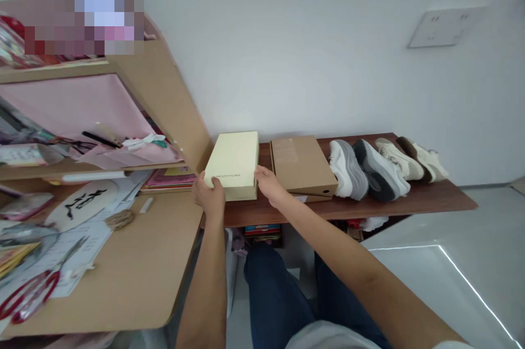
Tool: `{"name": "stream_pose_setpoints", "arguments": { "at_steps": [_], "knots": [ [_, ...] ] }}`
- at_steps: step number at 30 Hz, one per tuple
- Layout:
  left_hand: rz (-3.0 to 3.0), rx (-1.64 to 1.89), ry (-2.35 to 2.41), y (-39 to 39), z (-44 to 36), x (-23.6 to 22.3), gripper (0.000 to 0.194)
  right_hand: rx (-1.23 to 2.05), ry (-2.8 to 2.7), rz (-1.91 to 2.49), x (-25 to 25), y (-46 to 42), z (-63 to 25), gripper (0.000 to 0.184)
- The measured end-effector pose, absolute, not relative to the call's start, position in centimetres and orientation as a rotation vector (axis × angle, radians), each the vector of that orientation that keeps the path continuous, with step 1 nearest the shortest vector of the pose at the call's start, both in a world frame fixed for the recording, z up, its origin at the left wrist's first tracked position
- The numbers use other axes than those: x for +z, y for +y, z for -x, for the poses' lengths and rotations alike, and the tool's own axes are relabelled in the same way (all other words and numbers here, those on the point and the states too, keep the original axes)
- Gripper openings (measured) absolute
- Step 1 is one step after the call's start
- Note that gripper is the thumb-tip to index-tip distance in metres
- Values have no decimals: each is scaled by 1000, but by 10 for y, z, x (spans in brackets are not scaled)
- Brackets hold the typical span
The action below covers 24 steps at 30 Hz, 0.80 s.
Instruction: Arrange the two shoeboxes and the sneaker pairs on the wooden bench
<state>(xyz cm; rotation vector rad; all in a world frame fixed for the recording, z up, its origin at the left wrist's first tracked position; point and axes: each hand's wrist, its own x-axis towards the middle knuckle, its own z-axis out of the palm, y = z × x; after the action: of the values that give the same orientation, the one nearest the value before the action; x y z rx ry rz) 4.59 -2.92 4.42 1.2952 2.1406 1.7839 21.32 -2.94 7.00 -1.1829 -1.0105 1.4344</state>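
A pale yellow shoebox [233, 155] with dark lettering near its front edge rests at the left end of the dark wooden bench [430, 198]. My left hand [209, 194] grips its front left corner, thumb on the lid. On the opposite side, my right hand [268, 182] holds the box near its front right corner. The lid is on, so the inside is hidden. Just right of it lies a brown cardboard box [301, 163], closed. Beyond that stand a white and grey pair of sneakers [348, 168] and a cream and brown pair of shoes [400, 157].
On the left, a desk [156, 261] holds red-handled scissors [45, 283], papers, a round fan [84, 207] and a coil of twine [120, 219]. Its shelf side panel [164, 75] rises beside the yellow box. A wall socket plate [447, 27] is at upper right. Several items sit under the bench.
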Motion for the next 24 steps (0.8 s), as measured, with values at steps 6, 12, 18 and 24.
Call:
{"name": "stream_pose_setpoints", "arguments": {
  "at_steps": [6,12,18,24],
  "knots": [
    [-1753,1660,1576,-61,-128,47,38,966,-1392,1321,87,-25,-308,38],
    [-1514,1432,1335,-67,-175,18,43,493,-1693,1594,64,-33,-390,39],
    [-1191,1384,1337,-45,-192,-8,52,332,-1705,1758,43,-34,-403,48],
    [-942,1264,1404,-34,-195,-21,55,360,-1627,1944,47,-31,-393,57]
  ]
}}
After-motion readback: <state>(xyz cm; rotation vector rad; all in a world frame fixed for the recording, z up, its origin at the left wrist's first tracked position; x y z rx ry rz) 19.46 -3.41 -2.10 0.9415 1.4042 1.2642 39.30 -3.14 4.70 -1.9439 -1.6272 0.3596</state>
